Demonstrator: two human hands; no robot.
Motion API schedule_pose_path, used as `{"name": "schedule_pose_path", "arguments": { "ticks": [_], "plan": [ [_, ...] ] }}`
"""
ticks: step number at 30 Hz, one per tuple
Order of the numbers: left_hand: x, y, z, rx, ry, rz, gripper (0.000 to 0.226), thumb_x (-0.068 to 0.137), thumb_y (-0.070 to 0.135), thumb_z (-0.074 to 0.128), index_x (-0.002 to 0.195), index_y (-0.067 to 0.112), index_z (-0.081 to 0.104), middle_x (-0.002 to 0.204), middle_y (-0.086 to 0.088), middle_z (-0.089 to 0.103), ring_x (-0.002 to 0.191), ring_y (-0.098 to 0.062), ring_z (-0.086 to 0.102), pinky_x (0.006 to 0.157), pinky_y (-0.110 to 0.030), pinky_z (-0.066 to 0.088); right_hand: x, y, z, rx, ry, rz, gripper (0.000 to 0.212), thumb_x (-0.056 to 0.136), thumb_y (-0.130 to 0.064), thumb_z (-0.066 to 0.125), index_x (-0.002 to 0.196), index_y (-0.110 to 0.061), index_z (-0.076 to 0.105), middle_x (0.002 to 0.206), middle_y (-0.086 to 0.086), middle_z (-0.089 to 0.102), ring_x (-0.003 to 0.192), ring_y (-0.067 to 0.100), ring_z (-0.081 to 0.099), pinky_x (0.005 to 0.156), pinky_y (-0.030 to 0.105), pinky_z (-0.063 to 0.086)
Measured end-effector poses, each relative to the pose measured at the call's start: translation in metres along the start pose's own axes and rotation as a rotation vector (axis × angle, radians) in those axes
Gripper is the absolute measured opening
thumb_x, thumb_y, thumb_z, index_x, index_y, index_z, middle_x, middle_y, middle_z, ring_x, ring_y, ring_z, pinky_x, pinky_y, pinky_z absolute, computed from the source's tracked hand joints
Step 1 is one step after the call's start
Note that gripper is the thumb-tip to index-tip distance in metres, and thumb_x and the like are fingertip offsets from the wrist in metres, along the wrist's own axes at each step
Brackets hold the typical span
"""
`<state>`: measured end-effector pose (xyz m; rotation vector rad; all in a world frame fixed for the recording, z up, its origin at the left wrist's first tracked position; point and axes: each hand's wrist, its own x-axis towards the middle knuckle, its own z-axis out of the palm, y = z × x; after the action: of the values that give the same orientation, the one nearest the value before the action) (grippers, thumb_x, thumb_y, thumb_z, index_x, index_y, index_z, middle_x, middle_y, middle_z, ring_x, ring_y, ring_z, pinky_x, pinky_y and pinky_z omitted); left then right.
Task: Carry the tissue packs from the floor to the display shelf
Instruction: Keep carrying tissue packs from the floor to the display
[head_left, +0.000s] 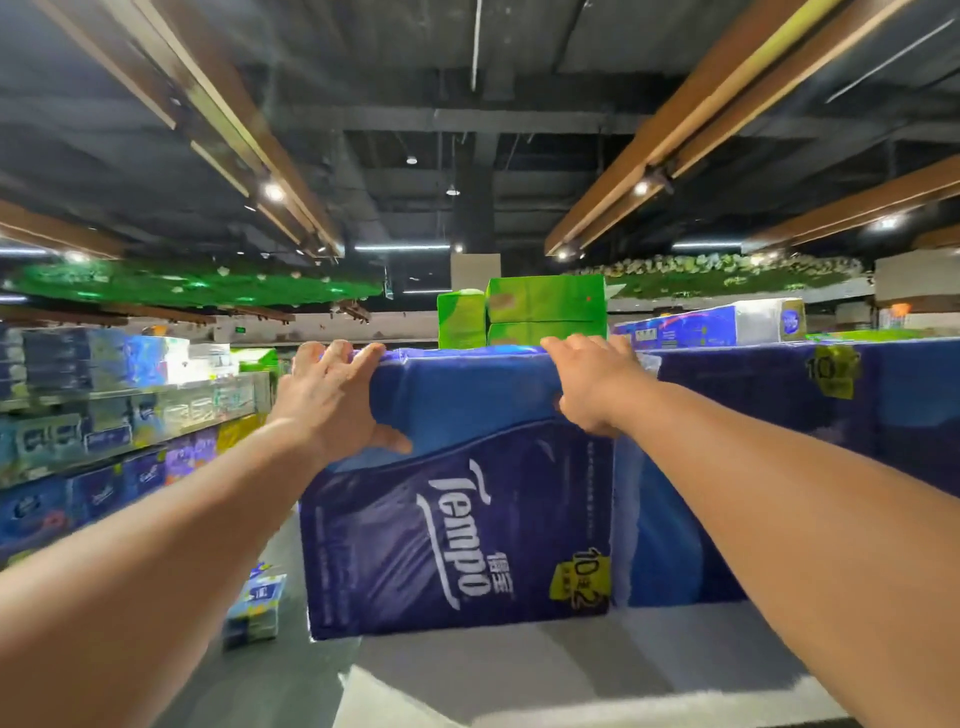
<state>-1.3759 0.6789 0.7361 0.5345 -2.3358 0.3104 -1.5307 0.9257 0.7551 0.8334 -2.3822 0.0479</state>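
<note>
Here we hold a blue pack (457, 519) by its top corners, left hand (332, 400) and right hand (592, 384) both clutching it, at the shelf (597, 670) edge beside another pack (883, 415); one more (254, 605) seems left on the floor (260, 675).

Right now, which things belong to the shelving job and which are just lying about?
Job: blue tissue pack, held by left hand and right hand; display shelf.
Lying about: small pack on floor; green packs; side shelves.

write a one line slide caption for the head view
Both hands, left and right, grip the top of a blue Tempo tissue pack beside matching packs on the display.
</note>
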Motion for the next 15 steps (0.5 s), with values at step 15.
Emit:
{"name": "schedule_pose_path", "arguments": {
  "ticks": [15],
  "plan": [
    [0.032, 0.0, 0.04, 0.095, -0.014, 0.016, 0.134, 0.031, 0.097, 0.066, 0.142, 0.04, 0.017, 0.138, 0.0, 0.036, 0.128, -0.033, 0.031, 0.092, -0.057, 0.047, 0.036, -0.032, 0.037, 0.007, -0.024, 0.111, 0.138, 0.053, -0.078, 0.08, 0.157, -0.041, -0.003, 0.163, 0.006, 0.012, 0.152, 0.04, -0.002, 0.115, 0.069, -0.005]
  ]
}}
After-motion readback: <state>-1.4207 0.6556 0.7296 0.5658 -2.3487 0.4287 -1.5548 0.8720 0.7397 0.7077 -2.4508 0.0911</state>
